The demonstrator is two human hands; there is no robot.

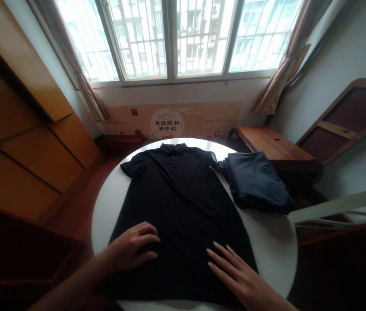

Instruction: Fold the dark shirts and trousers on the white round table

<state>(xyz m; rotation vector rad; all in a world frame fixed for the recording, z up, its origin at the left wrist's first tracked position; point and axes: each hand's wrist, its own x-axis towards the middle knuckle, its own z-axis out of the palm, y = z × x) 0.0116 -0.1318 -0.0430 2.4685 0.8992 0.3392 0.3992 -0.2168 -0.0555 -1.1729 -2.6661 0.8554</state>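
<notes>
A black short-sleeved polo shirt (179, 207) lies spread face up on a round white table (107, 207), its collar at the far edge and its hem toward me. My left hand (134, 244) is over the lower left part of the shirt, fingers loosely curved and apart, with nothing between them. On the lower right part, my right hand (236, 272) rests with its fingers stretched out and spread. Neither hand grips the cloth. Right of the shirt sits a stack of folded dark clothes (256, 179), close to the shirt's right sleeve.
Beyond the table stand a wooden side table (276, 144) at the right and a printed cardboard panel (170, 119) under the window (170, 39). Wooden cabinets (30, 151) line the left side. A pale bar (341, 203) reaches toward the table's right edge.
</notes>
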